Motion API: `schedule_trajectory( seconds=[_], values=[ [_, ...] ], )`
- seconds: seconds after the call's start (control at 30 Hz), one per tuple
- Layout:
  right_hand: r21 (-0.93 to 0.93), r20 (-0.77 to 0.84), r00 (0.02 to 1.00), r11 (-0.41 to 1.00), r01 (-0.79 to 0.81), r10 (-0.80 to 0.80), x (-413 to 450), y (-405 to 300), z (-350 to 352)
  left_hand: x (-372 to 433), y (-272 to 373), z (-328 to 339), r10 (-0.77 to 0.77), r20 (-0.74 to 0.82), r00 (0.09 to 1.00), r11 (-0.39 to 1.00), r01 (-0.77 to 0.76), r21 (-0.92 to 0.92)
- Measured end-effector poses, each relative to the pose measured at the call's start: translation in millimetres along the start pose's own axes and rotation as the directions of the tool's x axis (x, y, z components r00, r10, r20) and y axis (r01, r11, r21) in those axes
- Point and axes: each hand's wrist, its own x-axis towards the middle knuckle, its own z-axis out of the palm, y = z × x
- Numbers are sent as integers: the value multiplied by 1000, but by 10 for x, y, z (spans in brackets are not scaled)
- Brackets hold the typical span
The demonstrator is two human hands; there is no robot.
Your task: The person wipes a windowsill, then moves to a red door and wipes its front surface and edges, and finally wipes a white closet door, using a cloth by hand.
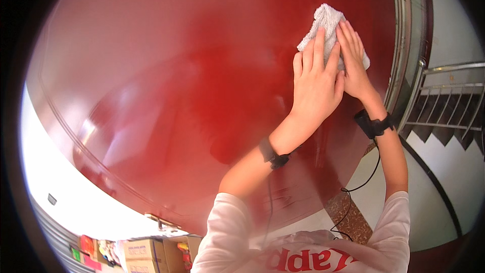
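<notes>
A crumpled white cloth [329, 32] lies against a glossy red door [151, 94], high on its right side. My left hand [316, 79] rests flat over the cloth's lower left part, fingers spread and pointing up. Beside it, my right hand [352, 55] presses on the cloth's right side with the fingers close together. The two hands touch or nearly touch near the left thumb. Part of the cloth is hidden under both hands. Each wrist wears a black strap, and the right one carries a small black device [367, 123] with a cable.
A metal door frame [401, 34] runs along the right. Beyond it are a metal stair railing [451, 83] and steps. A black cable [363, 189] hangs by my right arm. Cardboard boxes [144, 252] stand at the lower left, below a door handle [163, 223].
</notes>
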Motion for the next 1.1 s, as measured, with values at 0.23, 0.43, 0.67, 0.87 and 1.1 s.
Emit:
schedule_trajectory(
  seconds=[0.23,0.43,0.67,0.87,1.1],
  values=[
    [29,41,968,969,246,-247,716,-450,-88,46,-92,-685,-105,-68,992,981,115,155],
    [19,109,884,890,456,-455,1180,-1026,143,-149,-319,-1315,-163,-110,981,898,193,395],
    [163,22,833,824,542,-552,1401,-1635,530,-458,-583,-1813,-308,-179,934,854,355,380],
    [286,-30,804,765,576,-594,1592,-2237,876,-734,-834,-2253,-376,-239,895,787,444,428],
    [349,-64,812,749,563,-580,1576,-2615,1199,-986,-967,-2493,-405,-330,853,760,514,398]
  ],
)
